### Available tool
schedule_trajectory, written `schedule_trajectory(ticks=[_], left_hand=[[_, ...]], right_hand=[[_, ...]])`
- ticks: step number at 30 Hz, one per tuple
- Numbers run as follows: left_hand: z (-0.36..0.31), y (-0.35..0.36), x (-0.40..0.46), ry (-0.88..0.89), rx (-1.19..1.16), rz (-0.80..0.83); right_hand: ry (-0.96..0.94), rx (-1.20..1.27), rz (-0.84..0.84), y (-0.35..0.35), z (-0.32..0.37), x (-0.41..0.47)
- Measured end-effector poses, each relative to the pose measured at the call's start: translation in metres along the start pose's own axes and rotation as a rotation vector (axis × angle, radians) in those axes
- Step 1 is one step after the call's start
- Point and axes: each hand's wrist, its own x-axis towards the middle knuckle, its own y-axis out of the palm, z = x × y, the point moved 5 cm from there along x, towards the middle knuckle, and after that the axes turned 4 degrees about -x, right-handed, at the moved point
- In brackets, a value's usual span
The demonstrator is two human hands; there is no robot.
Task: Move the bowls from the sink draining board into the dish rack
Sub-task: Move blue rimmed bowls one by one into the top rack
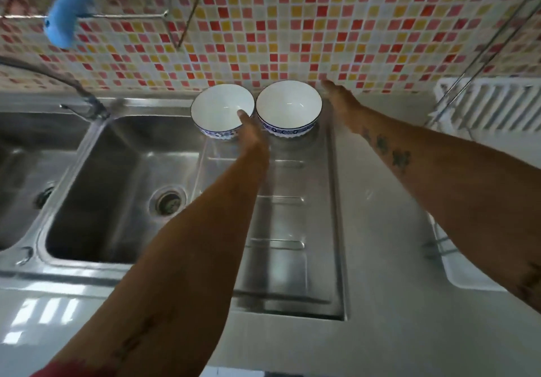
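Observation:
Two white bowls with blue patterned rims stand upright side by side at the far end of the steel draining board point(281, 230), against the tiled wall. My left hand point(250, 130) reaches to the left bowl point(218, 107), its thumb over the near rim; whether it grips is unclear. My right hand point(342, 104) lies just right of the right bowl point(288, 104), fingers extended beside its wall. The white dish rack point(491, 104) stands at the right edge of the view.
A steel double sink point(123, 186) with a tap point(87, 104) lies left of the draining board. A blue cloth point(67, 16) hangs from a rail on the mosaic wall. A white tray point(465, 268) sits on the counter at the right, under my forearm.

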Motion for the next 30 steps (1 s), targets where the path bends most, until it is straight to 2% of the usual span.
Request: schedule_trajectory(ticks=[3, 7, 10, 18, 24, 30], left_hand=[[0.005, 0.013, 0.013, -0.093, -0.066, 0.042], [0.014, 0.022, 0.023, -0.041, -0.029, 0.076], [0.020, 0.020, 0.033, -0.024, -0.025, 0.043], [0.032, 0.025, 0.043, -0.020, 0.077, -0.039], [0.026, 0.031, 0.011, 0.022, 0.022, 0.010], [-0.027, 0.049, -0.060, 0.074, -0.083, 0.028]], right_hand=[[0.019, 0.103, 0.003, 0.011, -0.005, 0.010], [0.123, 0.142, 0.066, 0.030, -0.013, 0.017], [0.155, 0.115, 0.058, 0.036, -0.021, 0.019], [0.170, 0.279, 0.016, 0.037, -0.027, 0.006], [0.106, 0.312, -0.048, 0.019, -0.020, -0.030], [-0.063, 0.273, -0.083, -0.011, 0.037, -0.083]])
